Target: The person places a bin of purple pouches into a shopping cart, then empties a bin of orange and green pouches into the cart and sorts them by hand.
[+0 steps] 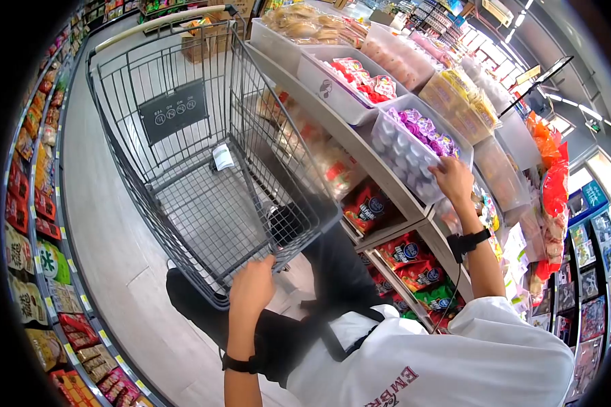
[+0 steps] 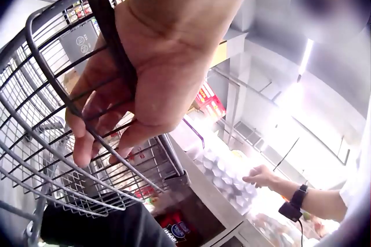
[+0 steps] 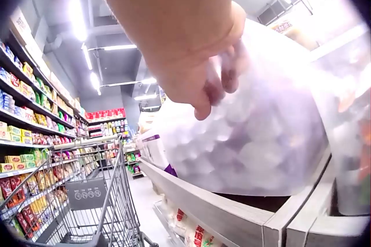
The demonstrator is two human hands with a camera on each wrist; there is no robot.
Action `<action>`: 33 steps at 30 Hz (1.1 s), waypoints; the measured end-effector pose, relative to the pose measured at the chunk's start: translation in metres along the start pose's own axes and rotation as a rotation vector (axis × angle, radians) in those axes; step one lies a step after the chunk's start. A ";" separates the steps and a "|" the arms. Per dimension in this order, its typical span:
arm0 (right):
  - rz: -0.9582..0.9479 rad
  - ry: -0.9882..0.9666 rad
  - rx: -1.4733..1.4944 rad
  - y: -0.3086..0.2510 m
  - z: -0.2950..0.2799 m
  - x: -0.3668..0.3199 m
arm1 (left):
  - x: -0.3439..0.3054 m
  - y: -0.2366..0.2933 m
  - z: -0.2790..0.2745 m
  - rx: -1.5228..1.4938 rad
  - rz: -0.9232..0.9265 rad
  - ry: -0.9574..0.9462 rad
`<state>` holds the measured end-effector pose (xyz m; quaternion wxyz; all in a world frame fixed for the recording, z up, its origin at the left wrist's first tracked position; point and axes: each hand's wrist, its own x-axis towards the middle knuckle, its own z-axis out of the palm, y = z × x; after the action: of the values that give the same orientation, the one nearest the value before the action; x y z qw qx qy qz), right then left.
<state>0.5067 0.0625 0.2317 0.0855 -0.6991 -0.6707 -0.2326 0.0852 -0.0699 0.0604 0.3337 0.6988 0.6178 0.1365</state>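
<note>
My left hand (image 1: 252, 286) grips the end rim of the grey wire shopping cart (image 1: 207, 169); the left wrist view shows the fingers (image 2: 84, 143) bent over the rim and in among the wires. At a translucent bin (image 1: 404, 159) of purple-wrapped sweets (image 1: 424, 132), my right hand (image 1: 453, 180) holds the near rim with bent fingers. From the right wrist view, those fingers (image 3: 214, 90) lie against the bin's dimpled wall (image 3: 249, 143); the rim itself is washed out by glare. A small white paper (image 1: 223, 157) lies inside the cart.
More bins stand on the sloping display, one with red-and-white packets (image 1: 360, 78). Red packs (image 1: 404, 251) fill the shelves beneath. A long shelf of snacks (image 1: 47, 203) lines the left side, with grey floor (image 1: 108, 197) between it and the cart. Book racks (image 1: 590, 271) stand at far right.
</note>
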 end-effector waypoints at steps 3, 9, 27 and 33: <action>-0.005 0.049 -0.001 0.000 -0.001 -0.001 | 0.006 0.005 0.007 -0.007 0.031 0.024; 0.031 0.124 0.085 -0.007 -0.005 -0.003 | 0.007 0.012 0.006 -0.062 -0.009 -0.035; -0.027 0.128 0.093 -0.016 -0.007 -0.001 | 0.005 0.014 0.003 -0.107 0.034 -0.018; -0.020 0.122 0.098 -0.018 -0.009 -0.001 | 0.004 0.014 0.002 -0.096 0.028 -0.059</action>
<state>0.4876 0.0586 0.2359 0.1580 -0.6717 -0.6818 -0.2427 0.0983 -0.0665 0.0672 0.3831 0.6943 0.5904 0.1501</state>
